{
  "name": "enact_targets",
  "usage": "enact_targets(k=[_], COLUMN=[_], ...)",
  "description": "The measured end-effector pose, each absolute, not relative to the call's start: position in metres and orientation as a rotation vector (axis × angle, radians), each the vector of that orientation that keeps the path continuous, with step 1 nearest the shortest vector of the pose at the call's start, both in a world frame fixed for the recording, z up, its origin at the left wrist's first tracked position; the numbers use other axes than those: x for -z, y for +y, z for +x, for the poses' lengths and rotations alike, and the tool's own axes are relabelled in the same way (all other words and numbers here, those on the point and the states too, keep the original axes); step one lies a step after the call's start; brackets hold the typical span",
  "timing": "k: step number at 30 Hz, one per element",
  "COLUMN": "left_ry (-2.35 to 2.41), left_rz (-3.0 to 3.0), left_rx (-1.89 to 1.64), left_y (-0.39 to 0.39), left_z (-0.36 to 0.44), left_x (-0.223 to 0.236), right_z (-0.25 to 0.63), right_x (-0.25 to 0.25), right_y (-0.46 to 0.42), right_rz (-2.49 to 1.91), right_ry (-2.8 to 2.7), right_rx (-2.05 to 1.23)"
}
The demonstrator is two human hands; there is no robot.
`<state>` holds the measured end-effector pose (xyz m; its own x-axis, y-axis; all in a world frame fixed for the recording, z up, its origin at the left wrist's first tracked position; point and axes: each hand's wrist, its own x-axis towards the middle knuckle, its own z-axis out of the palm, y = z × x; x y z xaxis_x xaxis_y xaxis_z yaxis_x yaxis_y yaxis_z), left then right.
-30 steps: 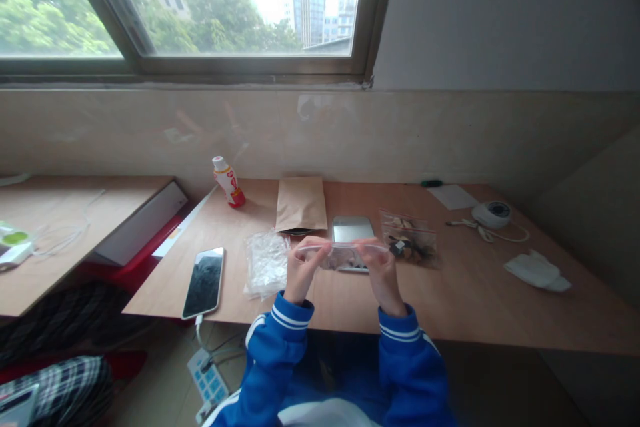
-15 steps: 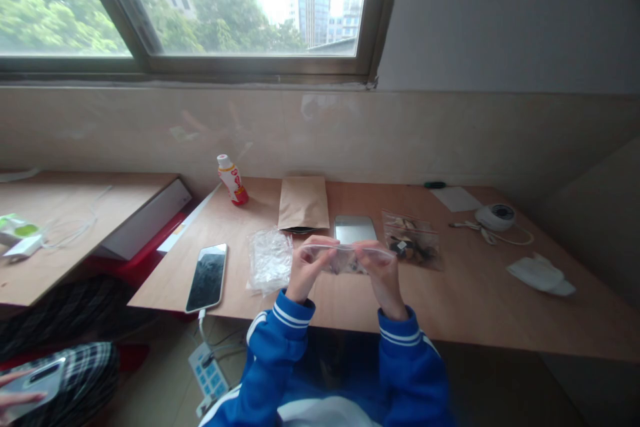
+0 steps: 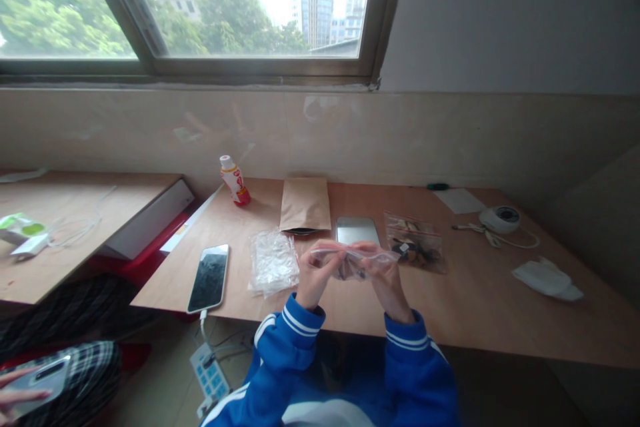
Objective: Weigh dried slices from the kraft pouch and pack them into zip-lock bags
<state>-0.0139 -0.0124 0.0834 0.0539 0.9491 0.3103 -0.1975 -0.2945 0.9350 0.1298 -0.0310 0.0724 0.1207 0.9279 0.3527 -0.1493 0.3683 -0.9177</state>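
A clear zip bag (image 3: 353, 269) with small dark items inside hangs between my hands above the front of the table. My left hand (image 3: 319, 273) pinches its top edge near the middle. On the other side, my right hand (image 3: 384, 274) also grips the top edge, its fingers closed on the plastic. What exactly lies in the bag is too small to make out. Just beyond my hands is a flat silver device (image 3: 357, 231), partly covered by them. A stack of clear plastic bags (image 3: 273, 261) lies left of my left hand.
A brown paper pouch (image 3: 305, 205) and a drink bottle (image 3: 235, 180) stand farther back. Left lies a plugged-in phone (image 3: 209, 278). To the right are a filled zip bag (image 3: 414, 242), a white dome camera (image 3: 500, 219) and a white mask-like item (image 3: 547, 278). Another person's hand (image 3: 23, 392) holds a phone.
My hands have come closer together along the bag's top edge, the left one sliding rightward. The whole view has shifted slightly.
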Motion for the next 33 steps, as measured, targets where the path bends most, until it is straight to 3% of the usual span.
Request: enact_targets(k=[12, 26, 33], left_ry=[0.859, 0.987, 1.025], left_rz=[1.297, 1.449, 1.591], left_rx=[-1.345, -1.387, -1.202], left_y=[-0.008, 0.0, 0.017], left_z=[-0.005, 0.02, 0.006], left_x=[-0.078, -0.068, -0.039], right_z=[0.123, 0.125, 0.211], right_x=[-0.076, -0.061, -0.025], right_y=[-0.03, -0.02, -0.013], right_rz=[-1.122, -1.144, -1.369], right_ry=[-1.108, -0.942, -0.744], right_rx=[-0.588, -0.711, -0.671])
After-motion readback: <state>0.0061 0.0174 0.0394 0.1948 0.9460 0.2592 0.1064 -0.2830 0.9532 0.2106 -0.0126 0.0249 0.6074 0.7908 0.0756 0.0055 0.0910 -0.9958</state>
